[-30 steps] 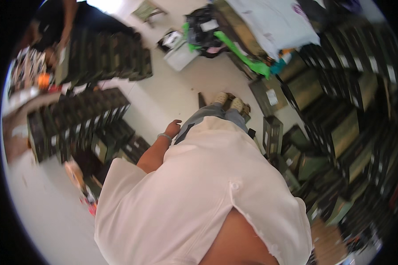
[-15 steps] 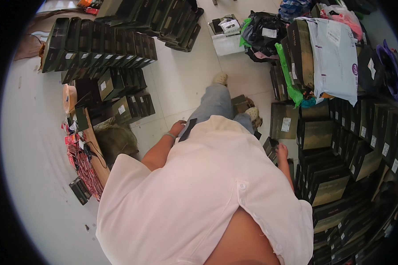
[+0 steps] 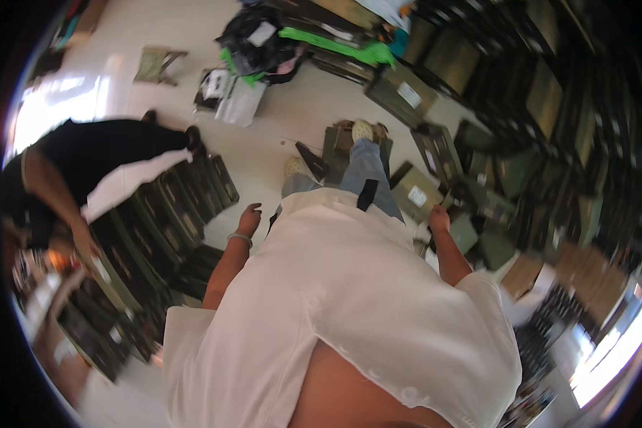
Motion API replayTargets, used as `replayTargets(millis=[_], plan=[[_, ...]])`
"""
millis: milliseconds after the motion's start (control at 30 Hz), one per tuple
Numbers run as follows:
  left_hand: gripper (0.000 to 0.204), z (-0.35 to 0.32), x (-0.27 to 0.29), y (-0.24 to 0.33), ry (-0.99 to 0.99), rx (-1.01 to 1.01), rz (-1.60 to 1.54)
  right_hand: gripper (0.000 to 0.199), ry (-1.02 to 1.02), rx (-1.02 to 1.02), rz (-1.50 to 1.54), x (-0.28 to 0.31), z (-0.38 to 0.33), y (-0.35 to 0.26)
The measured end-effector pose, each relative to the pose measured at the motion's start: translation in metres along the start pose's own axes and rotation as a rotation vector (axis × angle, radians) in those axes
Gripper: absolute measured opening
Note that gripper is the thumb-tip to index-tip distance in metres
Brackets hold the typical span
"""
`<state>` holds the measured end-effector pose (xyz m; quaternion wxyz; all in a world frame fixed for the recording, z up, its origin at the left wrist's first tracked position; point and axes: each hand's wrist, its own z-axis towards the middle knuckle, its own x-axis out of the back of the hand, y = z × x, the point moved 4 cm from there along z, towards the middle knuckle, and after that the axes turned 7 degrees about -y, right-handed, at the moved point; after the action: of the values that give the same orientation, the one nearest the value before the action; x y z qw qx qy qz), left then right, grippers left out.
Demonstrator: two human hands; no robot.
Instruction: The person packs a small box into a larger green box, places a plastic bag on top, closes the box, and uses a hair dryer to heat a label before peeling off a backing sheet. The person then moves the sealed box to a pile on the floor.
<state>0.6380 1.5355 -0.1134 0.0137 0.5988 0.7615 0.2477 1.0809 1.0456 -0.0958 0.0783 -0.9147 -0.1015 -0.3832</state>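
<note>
My left hand [image 3: 249, 220] hangs beside my left thigh, a bracelet at its wrist. Its fingers are loosely bent and apart, with nothing in them. On the other side, my right hand [image 3: 439, 218] is closed in front of dark green cartons; blur hides what it holds, if anything. Just beyond it, a green box [image 3: 415, 191] with a white label leans at a slant. By my feet, a dark green box [image 3: 334, 148] rests on the floor, partly behind my leg.
Stacked dark green boxes [image 3: 471, 78] fill the right side. Another row of boxes [image 3: 160, 214] stands at left, where a person in black [image 3: 96, 153] bends over it. Beyond are black bags [image 3: 253, 43], a white package [image 3: 241, 100] and a folding stool [image 3: 155, 65].
My body and view have turned to the right. The bent person has come into view at left. My feet have stepped, and my right hand is now beside different boxes.
</note>
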Motion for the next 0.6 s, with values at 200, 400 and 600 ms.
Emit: replayTargets(millis=[200,400,600], plan=[[0.041,0.034,0.102,-0.022,-0.059,-0.084,-0.085,0.034,-0.619,-0.480,0.364,-0.259,-0.251,0.038],[0.037,0.094,0.152,-0.062,-0.217,-0.077,0.352,0.036,-0.334,-0.576,0.637,-0.262,-0.375,-0.029],[0.035,0.101,0.076,-0.036,-0.367,-0.228,0.687,0.035,-0.316,-0.549,0.591,-0.260,-0.409,-0.041]])
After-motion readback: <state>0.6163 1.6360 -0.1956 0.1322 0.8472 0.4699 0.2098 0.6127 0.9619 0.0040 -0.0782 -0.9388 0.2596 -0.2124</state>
